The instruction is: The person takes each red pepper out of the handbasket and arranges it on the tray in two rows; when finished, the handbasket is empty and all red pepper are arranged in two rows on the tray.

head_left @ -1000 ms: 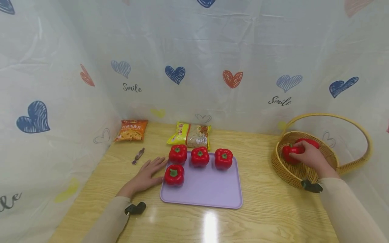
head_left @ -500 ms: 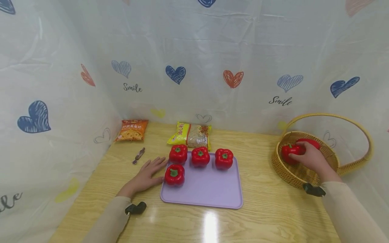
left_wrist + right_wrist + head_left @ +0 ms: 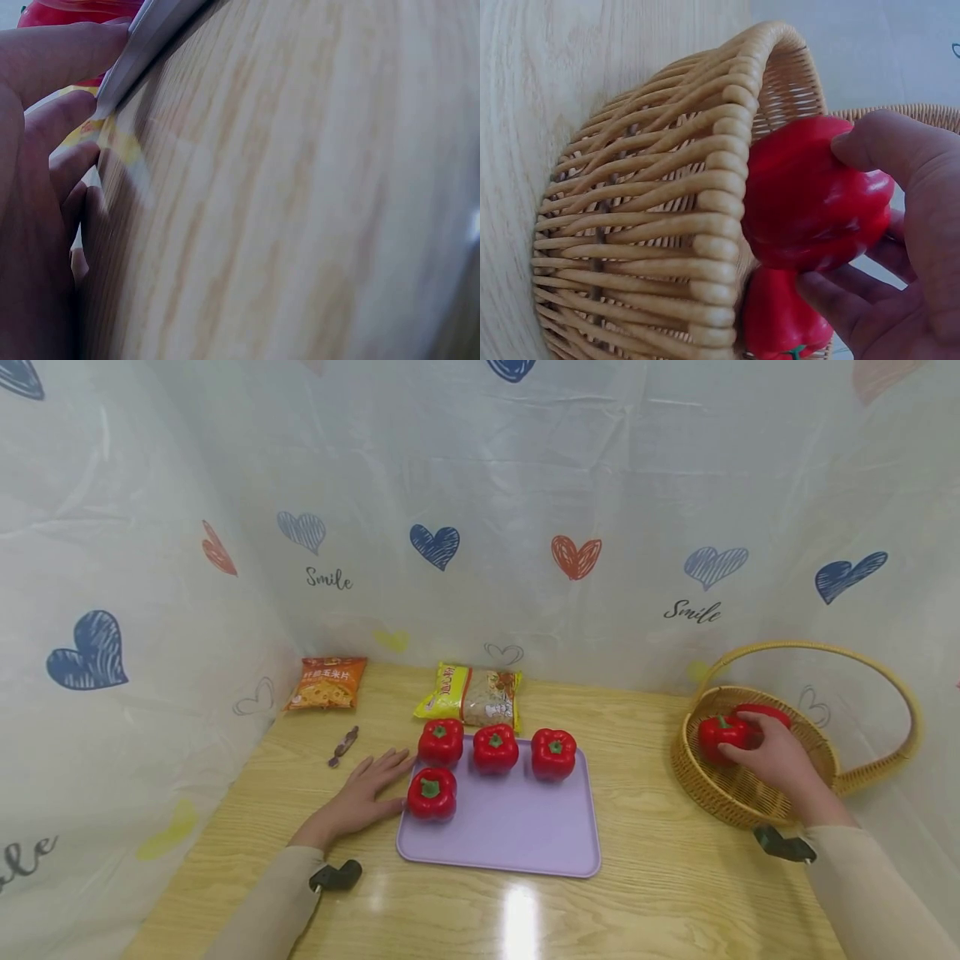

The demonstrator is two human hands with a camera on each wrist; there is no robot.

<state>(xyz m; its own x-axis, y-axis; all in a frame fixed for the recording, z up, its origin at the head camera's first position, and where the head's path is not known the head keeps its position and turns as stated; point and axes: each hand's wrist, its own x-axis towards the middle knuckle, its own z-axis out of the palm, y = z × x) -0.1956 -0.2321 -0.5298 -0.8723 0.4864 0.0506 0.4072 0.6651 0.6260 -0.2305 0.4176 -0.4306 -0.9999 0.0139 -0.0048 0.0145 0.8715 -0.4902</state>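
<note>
On the right in the head view, my right hand reaches into a wicker basket. It pinches a red bell pepper between thumb and fingers. The right wrist view shows the thumb on one side of this bell pepper and fingertips on the other. A second red pepper lies behind it, partly hidden by the hand. My left hand rests flat on the table, fingers spread, at the left edge of a lilac tray. Its thumb is close to a red pepper there; whether they touch, I cannot tell.
Three more red peppers line the tray's far side. Beyond the tray lies a yellow snack bag. An orange snack bag and a small wrapped candy are at the left. The basket's tall handle arches over its back.
My right hand has shifted slightly right and toward me, with its fingers lower behind the pepper. The pepper stays in the basket, nearly unmoved. The left hand has stayed put.
</note>
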